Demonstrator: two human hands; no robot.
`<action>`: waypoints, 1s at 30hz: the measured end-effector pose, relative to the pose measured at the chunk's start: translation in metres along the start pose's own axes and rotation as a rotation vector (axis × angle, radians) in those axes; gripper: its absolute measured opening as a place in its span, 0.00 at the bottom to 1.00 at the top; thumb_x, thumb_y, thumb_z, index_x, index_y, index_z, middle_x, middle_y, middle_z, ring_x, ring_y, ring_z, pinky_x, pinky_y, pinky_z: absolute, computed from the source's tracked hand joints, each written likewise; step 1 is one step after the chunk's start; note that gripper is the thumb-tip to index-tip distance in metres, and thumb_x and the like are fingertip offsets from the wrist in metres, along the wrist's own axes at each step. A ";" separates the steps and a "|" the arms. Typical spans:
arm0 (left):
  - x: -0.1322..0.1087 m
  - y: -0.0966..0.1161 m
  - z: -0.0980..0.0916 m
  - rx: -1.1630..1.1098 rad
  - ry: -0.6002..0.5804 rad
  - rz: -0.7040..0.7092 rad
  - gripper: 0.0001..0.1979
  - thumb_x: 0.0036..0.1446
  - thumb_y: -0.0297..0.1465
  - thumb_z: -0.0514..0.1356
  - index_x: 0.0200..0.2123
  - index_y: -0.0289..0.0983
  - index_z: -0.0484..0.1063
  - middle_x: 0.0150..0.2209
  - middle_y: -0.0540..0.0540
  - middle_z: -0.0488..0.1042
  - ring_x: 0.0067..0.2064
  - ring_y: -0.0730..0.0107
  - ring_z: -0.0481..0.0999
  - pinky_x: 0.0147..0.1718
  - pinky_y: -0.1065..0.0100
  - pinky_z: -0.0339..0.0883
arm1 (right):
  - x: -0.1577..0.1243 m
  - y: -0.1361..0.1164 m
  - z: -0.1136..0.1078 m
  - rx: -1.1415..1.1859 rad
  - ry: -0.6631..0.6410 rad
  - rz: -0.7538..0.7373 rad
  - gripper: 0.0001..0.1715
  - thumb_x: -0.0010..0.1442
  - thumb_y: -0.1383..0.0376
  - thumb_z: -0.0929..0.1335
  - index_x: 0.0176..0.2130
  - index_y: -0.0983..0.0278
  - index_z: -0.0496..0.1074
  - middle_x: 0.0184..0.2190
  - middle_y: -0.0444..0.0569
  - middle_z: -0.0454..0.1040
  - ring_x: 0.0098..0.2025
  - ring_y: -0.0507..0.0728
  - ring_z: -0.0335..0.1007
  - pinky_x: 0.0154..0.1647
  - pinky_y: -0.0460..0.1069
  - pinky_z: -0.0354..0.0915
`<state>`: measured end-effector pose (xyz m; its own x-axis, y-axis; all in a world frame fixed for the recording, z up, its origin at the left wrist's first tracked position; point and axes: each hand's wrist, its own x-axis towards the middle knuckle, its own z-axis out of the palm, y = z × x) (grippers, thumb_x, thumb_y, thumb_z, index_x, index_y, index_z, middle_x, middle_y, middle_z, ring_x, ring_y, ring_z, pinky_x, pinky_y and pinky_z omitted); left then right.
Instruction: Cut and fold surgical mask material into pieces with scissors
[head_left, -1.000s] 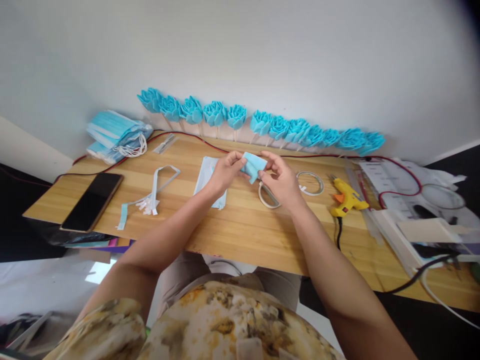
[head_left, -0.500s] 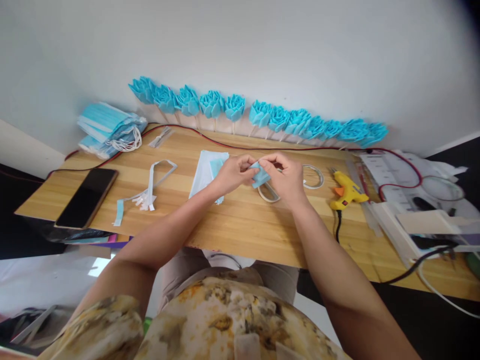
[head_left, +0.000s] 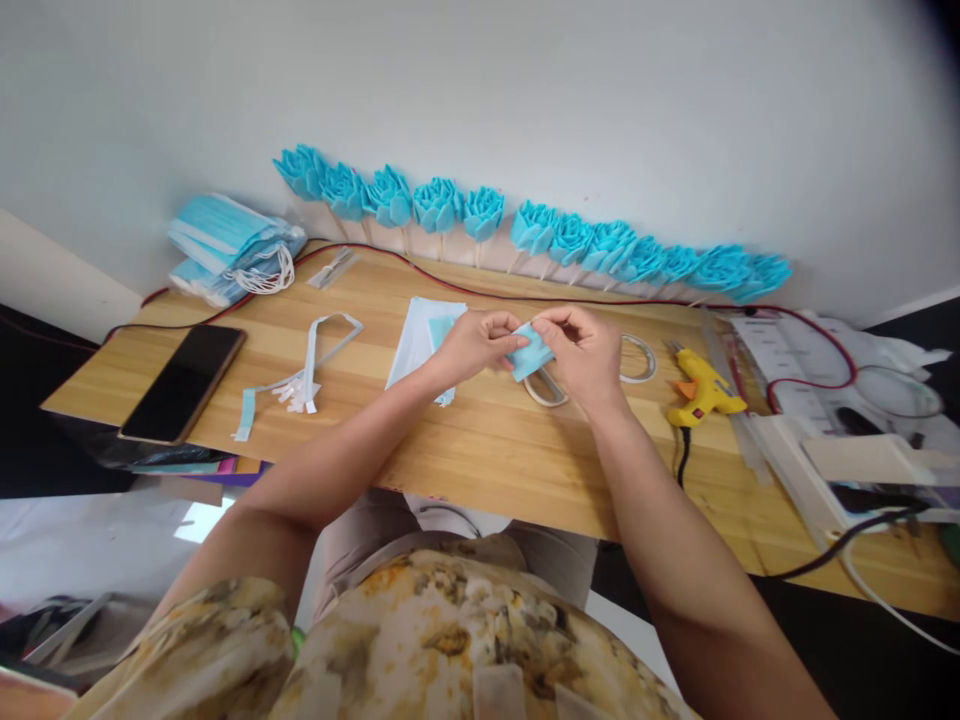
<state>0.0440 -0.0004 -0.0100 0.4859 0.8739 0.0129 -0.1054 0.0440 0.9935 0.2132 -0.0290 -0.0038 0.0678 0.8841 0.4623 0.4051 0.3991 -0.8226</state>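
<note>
Over the middle of the wooden table (head_left: 487,460), my left hand (head_left: 472,345) and my right hand (head_left: 585,355) meet, both pinching a small folded blue piece of mask fabric (head_left: 532,352). The fingers of each hand are closed on its edges. Just under my right hand lie scissors with white handles (head_left: 547,388). A flat light-blue mask sheet (head_left: 420,340) lies on the table behind my left wrist.
A row of blue fabric roses (head_left: 525,228) leans on the wall. A stack of face masks (head_left: 229,245) sits far left, a black phone (head_left: 184,380) and cut white straps (head_left: 307,375) nearer. A yellow glue gun (head_left: 701,395), red cable and papers lie right.
The blue piece has been folded smaller and lowered toward the table. Both hands have drawn closer together around it.
</note>
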 end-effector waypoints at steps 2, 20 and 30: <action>0.000 0.001 0.000 0.000 0.003 0.003 0.16 0.49 0.38 0.73 0.32 0.32 0.75 0.26 0.50 0.76 0.26 0.76 0.76 0.27 0.72 0.73 | 0.000 0.000 0.000 0.009 -0.001 -0.017 0.06 0.59 0.63 0.71 0.31 0.61 0.78 0.29 0.44 0.80 0.32 0.54 0.75 0.35 0.50 0.70; 0.000 -0.001 -0.003 0.083 0.038 0.133 0.15 0.56 0.41 0.66 0.30 0.33 0.76 0.27 0.50 0.76 0.29 0.72 0.77 0.30 0.71 0.73 | 0.001 0.010 0.002 0.134 -0.097 0.017 0.16 0.58 0.58 0.73 0.47 0.56 0.75 0.36 0.43 0.77 0.36 0.54 0.74 0.38 0.51 0.71; -0.001 0.003 -0.006 -0.045 0.135 0.160 0.17 0.53 0.44 0.69 0.36 0.35 0.81 0.40 0.46 0.82 0.38 0.71 0.78 0.38 0.69 0.76 | 0.002 0.018 0.007 0.151 -0.121 0.108 0.34 0.54 0.65 0.72 0.59 0.55 0.66 0.44 0.46 0.78 0.43 0.58 0.76 0.48 0.56 0.74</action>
<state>0.0383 0.0020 -0.0079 0.3393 0.9283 0.1521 -0.2118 -0.0821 0.9739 0.2147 -0.0182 -0.0197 -0.0105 0.9427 0.3334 0.2600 0.3245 -0.9094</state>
